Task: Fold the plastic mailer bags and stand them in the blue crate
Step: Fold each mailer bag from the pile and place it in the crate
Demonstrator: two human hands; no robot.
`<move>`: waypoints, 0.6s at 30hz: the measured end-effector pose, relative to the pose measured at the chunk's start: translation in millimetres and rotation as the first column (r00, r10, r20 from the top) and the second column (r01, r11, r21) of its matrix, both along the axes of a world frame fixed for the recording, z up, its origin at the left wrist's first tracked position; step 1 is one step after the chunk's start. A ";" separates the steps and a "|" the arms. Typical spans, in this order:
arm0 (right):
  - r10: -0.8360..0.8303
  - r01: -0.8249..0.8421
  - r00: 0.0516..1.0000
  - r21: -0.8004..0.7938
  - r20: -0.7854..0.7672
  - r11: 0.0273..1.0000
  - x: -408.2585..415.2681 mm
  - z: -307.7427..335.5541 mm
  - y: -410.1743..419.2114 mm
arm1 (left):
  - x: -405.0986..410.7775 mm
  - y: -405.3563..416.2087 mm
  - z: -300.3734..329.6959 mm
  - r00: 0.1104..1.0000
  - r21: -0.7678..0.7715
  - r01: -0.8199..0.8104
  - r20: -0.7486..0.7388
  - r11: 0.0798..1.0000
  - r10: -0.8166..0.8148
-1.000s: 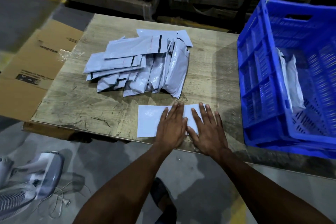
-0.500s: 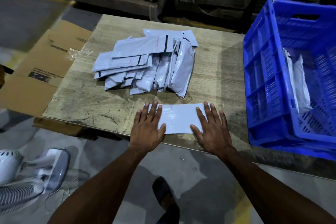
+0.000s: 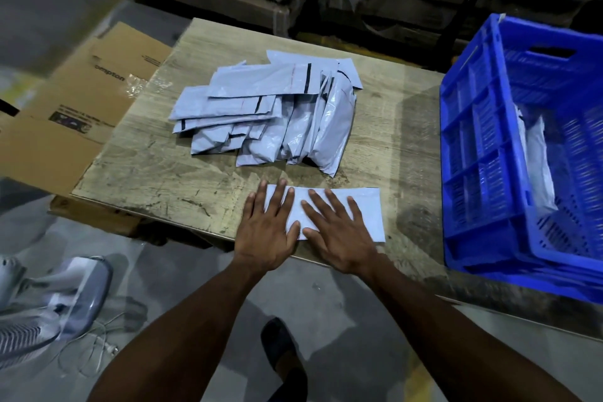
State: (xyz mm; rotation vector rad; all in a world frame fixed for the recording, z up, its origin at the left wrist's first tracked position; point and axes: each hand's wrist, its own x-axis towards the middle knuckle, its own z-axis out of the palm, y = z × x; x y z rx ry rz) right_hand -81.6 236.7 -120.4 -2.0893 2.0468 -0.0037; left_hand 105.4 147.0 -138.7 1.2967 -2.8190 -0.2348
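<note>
A folded pale grey mailer bag (image 3: 365,212) lies flat near the front edge of the wooden table (image 3: 163,170). My left hand (image 3: 266,232) presses flat on its left end with straight fingers. My right hand (image 3: 336,233) presses flat on its middle, beside the left hand. A loose pile of grey mailer bags (image 3: 274,111) lies further back on the table. The blue crate (image 3: 483,153) stands on the table's right side, with a few folded bags (image 3: 538,166) upright against its near wall.
Flattened cardboard boxes (image 3: 75,108) lie left of the table. A white fan (image 3: 42,307) and its cord lie on the floor at the lower left. Dark wrapped stacks stand behind the table. My shoe (image 3: 282,349) shows below the table edge.
My left hand slid from the bag's left edge inward, and my right hand slid left toward the bag's middle. Both hands now lie side by side on the bag.
</note>
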 end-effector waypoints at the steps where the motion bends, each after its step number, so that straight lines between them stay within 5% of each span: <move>1: -0.015 0.015 1.000 0.011 0.002 1.000 -8.2 -0.6 2.0 | 0.1 -0.3 -0.5 1.000 0.002 -0.005 0.000 1.000 0.005; 9: -0.170 0.186 0.981 0.199 -0.099 0.962 -62.4 12.2 33.3 | 2.1 -0.6 -2.2 1.000 0.003 -0.003 -0.011 1.000 0.003; 13: 0.021 0.000 0.984 0.118 -0.177 0.993 -62.0 19.2 29.2 | 3.0 -3.0 -1.1 1.000 0.002 0.015 -0.004 1.000 -0.015; 18: 0.226 -0.225 0.972 0.027 -0.060 0.974 -58.1 18.4 30.0 | 6.4 -8.5 -2.1 0.997 0.014 0.068 -0.026 0.998 -0.068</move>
